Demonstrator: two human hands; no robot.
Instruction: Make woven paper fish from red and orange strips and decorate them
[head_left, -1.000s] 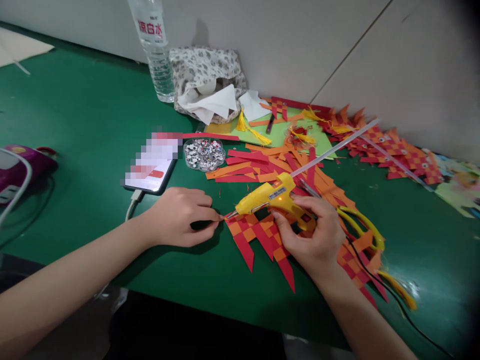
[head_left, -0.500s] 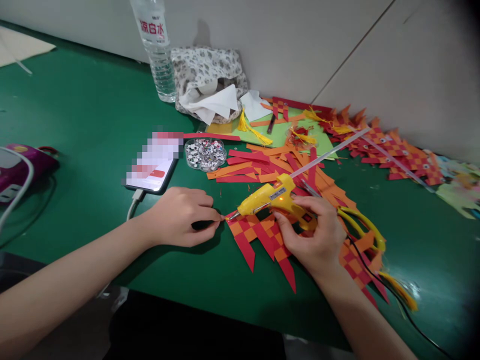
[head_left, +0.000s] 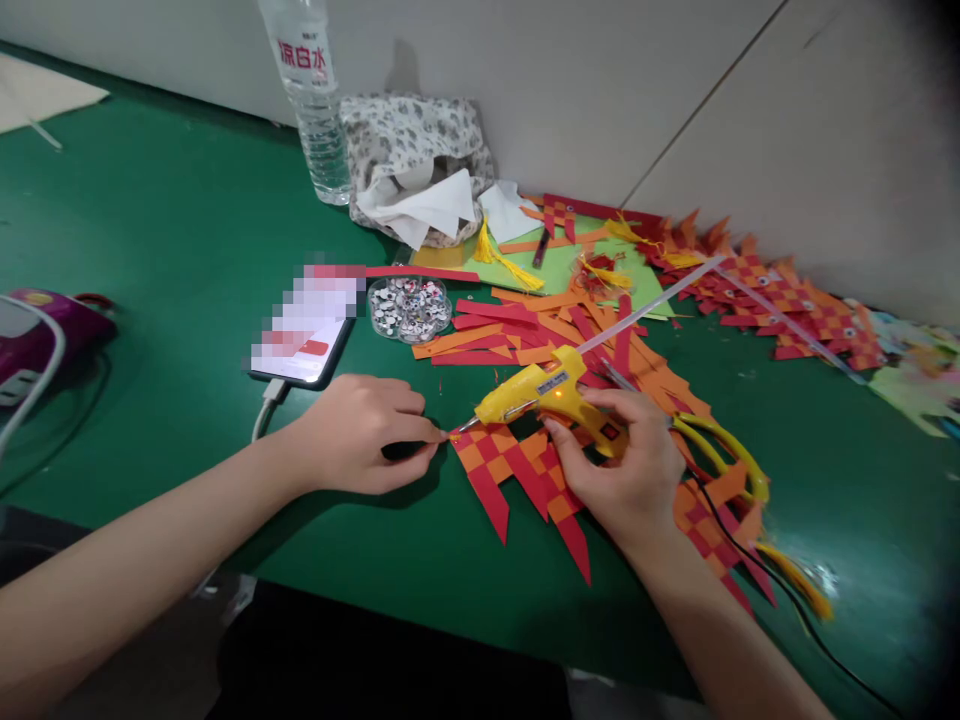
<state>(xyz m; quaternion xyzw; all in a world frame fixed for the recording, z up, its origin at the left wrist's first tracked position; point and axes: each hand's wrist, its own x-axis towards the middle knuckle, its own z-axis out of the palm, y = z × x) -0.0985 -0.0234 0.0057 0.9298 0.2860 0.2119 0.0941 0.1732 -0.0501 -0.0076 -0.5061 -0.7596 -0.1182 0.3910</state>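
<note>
My right hand (head_left: 626, 460) is wrapped round the handle of a yellow hot glue gun (head_left: 517, 392), which has a lit orange light and a long clear glue stick (head_left: 652, 302) out of its back. Its metal nozzle points left, close to the corner of a red and orange woven paper fish (head_left: 491, 458). At that corner my left hand (head_left: 375, 435) is closed, thumb and forefinger pinching the tip. The fish lies on the green table with pointed red strips toward me. Part of it is hidden behind the gun and my right hand.
Red and orange paper strips (head_left: 525, 325) lie beyond the gun, beside a clear box of googly eyes (head_left: 410, 308). A phone (head_left: 300, 335), water bottle (head_left: 319, 130) and tissue pouch (head_left: 416, 125) stand behind. Finished woven fish (head_left: 780, 290) line the wall. A black cord (head_left: 780, 580) trails right.
The glue gun's nozzle has shifted very slightly up from the fish's corner, and the back of its glue stick has moved a little left. My left hand holds still.
</note>
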